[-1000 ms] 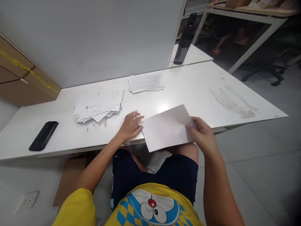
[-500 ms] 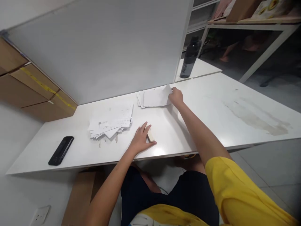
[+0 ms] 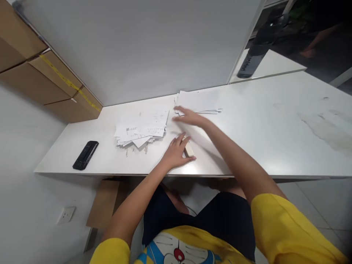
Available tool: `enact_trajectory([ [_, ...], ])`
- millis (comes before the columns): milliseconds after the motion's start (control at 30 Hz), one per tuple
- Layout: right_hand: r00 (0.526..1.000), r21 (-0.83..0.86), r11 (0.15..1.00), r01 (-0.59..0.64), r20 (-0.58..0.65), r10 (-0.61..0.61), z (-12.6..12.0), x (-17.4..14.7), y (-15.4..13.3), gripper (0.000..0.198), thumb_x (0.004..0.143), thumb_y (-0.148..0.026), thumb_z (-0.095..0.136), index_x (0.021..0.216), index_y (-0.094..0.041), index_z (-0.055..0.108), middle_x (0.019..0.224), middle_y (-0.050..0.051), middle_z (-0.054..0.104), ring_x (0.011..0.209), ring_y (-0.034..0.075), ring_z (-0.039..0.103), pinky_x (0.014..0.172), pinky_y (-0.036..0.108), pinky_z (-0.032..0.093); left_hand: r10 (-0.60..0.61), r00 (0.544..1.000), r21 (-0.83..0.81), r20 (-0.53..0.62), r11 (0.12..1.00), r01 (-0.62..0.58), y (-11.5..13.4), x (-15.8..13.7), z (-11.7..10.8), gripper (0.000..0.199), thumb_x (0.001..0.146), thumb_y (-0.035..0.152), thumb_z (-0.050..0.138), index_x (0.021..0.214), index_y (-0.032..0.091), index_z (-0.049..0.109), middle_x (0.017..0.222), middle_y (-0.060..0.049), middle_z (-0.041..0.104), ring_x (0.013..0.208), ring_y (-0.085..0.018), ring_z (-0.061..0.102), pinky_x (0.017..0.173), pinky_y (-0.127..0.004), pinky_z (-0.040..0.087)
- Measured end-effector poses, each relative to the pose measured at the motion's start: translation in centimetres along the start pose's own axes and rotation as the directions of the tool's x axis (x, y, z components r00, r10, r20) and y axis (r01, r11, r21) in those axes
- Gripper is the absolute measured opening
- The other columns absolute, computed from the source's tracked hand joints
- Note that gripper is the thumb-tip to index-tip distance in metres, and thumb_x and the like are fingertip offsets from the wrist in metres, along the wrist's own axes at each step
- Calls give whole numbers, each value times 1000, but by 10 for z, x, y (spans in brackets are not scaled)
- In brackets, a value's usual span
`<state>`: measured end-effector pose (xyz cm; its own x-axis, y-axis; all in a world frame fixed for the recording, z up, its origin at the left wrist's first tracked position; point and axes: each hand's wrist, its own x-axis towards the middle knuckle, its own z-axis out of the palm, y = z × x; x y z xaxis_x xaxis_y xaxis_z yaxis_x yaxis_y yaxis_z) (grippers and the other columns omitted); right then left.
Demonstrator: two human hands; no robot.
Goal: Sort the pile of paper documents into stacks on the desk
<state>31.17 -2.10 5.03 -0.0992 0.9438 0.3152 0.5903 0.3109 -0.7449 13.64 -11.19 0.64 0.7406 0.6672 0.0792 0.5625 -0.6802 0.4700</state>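
Note:
My left hand (image 3: 176, 153) rests on the table near its front edge, gripping a small cream-coloured block (image 3: 189, 149) between thumb and fingers. Whether the block is an eraser or a piece of wood, I cannot tell. Over the table hangs my right hand (image 3: 188, 116), open, thumb and fingers apart and nothing between them. It is at the front left corner of a smaller stack of white paper slips (image 3: 199, 101), partly covering it. To the left lies a larger, uneven pile of printed papers (image 3: 143, 126), with slips sticking out at its front.
A black phone-like device (image 3: 85, 155) lies on the white table (image 3: 275, 139) at the left. Cardboard boxes (image 3: 55, 80) stand beyond it. A white panel (image 3: 154, 55) rises along the back edge. At the back right stands a dark bottle (image 3: 254, 55); another person's arm (image 3: 316, 42) shows behind.
My right hand has let go of the lifted paper and moved left; the paper now lies flat on the smaller stack. My left hand still grips the block. The view has shifted.

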Motion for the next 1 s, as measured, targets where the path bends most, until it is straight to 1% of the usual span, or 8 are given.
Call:
enact_trajectory([
  [33, 989, -34, 997, 75, 132, -70, 19, 0, -14, 64, 81, -49, 71, 135, -19, 56, 153, 15, 44, 142, 35, 37, 114, 54, 30, -8, 1000, 6, -1, 1000, 8, 0, 0, 1, 85, 81, 63, 65, 149, 24, 32, 160, -15, 29, 148, -37, 28, 119, -55, 28],
  [133, 885, -123, 944, 307, 402, -235, 64, 0, -46, 80, 82, -52, 69, 147, -12, 43, 161, 19, 30, 149, 36, 23, 118, 54, 23, -45, 999, 19, -3, 999, 45, 1, -1, 3, 79, 82, 62, 64, 143, 17, 43, 148, -18, 46, 139, -39, 39, 113, -54, 36],
  [267, 804, -193, 889, 416, 535, -259, 78, -8, -53, 67, 92, -40, 59, 147, -8, 41, 158, 20, 36, 143, 33, 36, 113, 45, 32, -114, 993, 9, 27, 993, 114, 6, -2, -2, 63, 81, 60, 66, 124, 15, 59, 110, -15, 68, 116, -39, 58, 102, -52, 46],
  [367, 831, -306, 874, 378, 528, -175, 64, -18, -54, 54, 92, -22, 54, 144, -14, 45, 147, 17, 52, 123, 31, 57, 95, 39, 45, -136, 989, 16, 57, 991, 135, 13, -3, -10, 54, 82, 59, 65, 111, 13, 64, 96, -14, 70, 102, -37, 64, 92, -50, 52],
  [467, 861, -376, 872, 313, 500, -93, 49, -24, -68, 42, 94, -17, 46, 134, -20, 56, 132, 13, 64, 106, 28, 65, 78, 34, 46, -113, 993, 19, 20, 993, 112, 17, -4, -16, 55, 81, 58, 66, 114, 15, 62, 112, -16, 68, 109, -38, 61, 93, -51, 51],
  [667, 897, -391, 889, 237, 439, -46, 54, -19, -83, 30, 97, -18, 44, 115, -21, 66, 110, 10, 71, 97, 25, 64, 71, 30, 40, -22, 999, -44, -41, 999, 20, 5, -3, -6, 74, 81, 51, 68, 143, 19, 42, 148, -16, 47, 140, -37, 40, 116, -53, 35],
  [833, 910, -459, 813, 359, 364, -197, 79, -17, -75, 23, 96, -30, 56, 107, -11, 63, 115, 18, 62, 102, 27, 56, 78, 33, 39, 35, 999, -42, 32, 999, -34, -9, 2, 5, 73, 86, 34, 61, 151, 25, 30, 163, -8, 27, 154, -27, 15, 124, -47, 26],
  [1000, 903, -431, 821, 373, 373, -215, 85, -14, -71, 21, 96, -25, 53, 108, -11, 64, 114, 16, 59, 97, 26, 54, 77, 34, 39, 4, 1000, -73, 20, 997, -3, -7, 0, 0, 78, 84, 34, 63, 153, 25, 27, 165, -9, 19, 153, -29, 19, 123, -47, 27],
])
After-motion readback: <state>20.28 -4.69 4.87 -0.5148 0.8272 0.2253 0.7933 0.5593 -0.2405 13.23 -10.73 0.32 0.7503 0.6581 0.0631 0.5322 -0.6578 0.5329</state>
